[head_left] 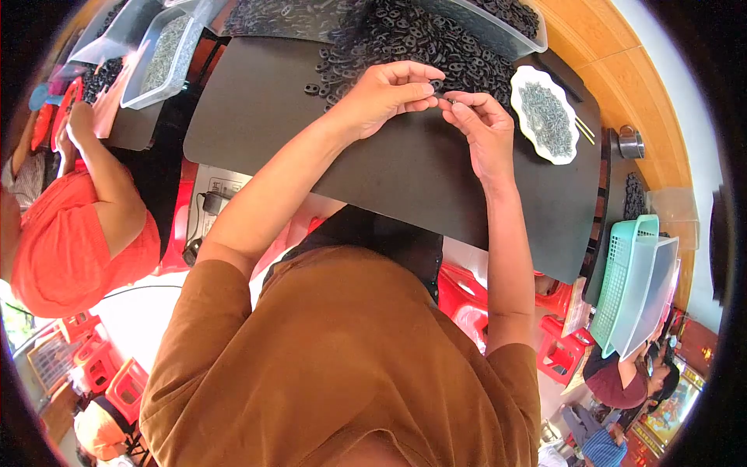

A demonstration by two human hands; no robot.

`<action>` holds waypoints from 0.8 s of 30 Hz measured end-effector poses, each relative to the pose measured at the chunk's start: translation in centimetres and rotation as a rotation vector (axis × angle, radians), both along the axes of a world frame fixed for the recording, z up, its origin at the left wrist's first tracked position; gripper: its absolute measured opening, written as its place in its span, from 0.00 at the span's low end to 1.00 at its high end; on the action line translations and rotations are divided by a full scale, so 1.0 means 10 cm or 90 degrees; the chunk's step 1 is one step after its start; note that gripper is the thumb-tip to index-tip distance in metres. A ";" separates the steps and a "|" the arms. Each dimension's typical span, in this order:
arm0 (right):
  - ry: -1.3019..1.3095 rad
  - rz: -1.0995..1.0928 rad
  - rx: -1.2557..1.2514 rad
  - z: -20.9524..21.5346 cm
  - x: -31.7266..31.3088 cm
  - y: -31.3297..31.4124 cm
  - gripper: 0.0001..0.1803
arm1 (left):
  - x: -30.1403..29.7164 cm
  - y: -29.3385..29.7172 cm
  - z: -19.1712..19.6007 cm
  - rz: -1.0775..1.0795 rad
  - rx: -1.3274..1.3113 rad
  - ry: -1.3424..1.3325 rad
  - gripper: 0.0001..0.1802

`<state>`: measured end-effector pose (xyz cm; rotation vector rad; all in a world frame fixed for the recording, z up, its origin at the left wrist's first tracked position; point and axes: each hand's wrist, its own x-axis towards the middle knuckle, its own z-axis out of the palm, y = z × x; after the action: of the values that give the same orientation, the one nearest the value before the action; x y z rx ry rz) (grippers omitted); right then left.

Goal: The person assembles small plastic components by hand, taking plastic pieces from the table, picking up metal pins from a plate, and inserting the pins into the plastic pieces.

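Note:
My left hand point(389, 92) and my right hand point(480, 124) meet over a black mat point(389, 167), fingertips pinched together on a small black ring-shaped part point(438, 86). Just beyond them lies a big heap of the same black parts point(397, 39). A white scalloped dish point(545, 113) holding small grey metal pieces sits to the right of my right hand.
A clear bin point(506, 27) of black parts stands at the back right, another clear bin point(163, 58) of grey pieces at the back left. A person in orange point(70, 233) works at the left. A teal basket point(626, 284) and red stools point(467, 300) stand at the right.

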<state>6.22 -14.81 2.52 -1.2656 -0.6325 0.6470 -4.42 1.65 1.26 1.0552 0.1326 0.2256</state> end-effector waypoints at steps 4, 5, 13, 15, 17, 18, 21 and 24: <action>-0.009 0.021 0.016 -0.05 0.04 -0.02 0.05 | 0.00 0.01 0.00 -0.002 0.031 0.009 0.15; -0.032 0.027 0.011 -0.06 0.05 -0.02 0.05 | 0.00 0.00 0.00 -0.002 0.043 0.007 0.16; -0.341 -0.064 -0.167 -0.05 0.14 -0.07 0.12 | 0.01 0.01 -0.02 0.008 0.076 0.015 0.15; -0.406 -0.069 -0.182 -0.06 0.15 -0.08 0.13 | 0.00 0.01 -0.03 0.009 0.066 0.005 0.15; -0.285 -0.062 -0.208 -0.03 0.11 -0.07 0.11 | 0.00 0.01 -0.04 0.013 0.053 0.007 0.15; -0.285 -0.062 -0.208 0.00 0.08 -0.06 0.11 | 0.01 0.00 -0.04 0.014 0.040 0.009 0.15; -0.124 -0.061 -0.078 0.04 -0.02 0.00 0.08 | 0.01 -0.01 -0.03 0.024 0.023 0.012 0.15; -0.048 -0.039 0.005 0.05 -0.06 0.01 0.05 | 0.01 -0.01 -0.03 0.016 0.031 0.010 0.14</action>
<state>5.66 -14.68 2.99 -1.3026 -0.6559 0.5482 -4.28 1.52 0.96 1.1049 0.1555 0.2438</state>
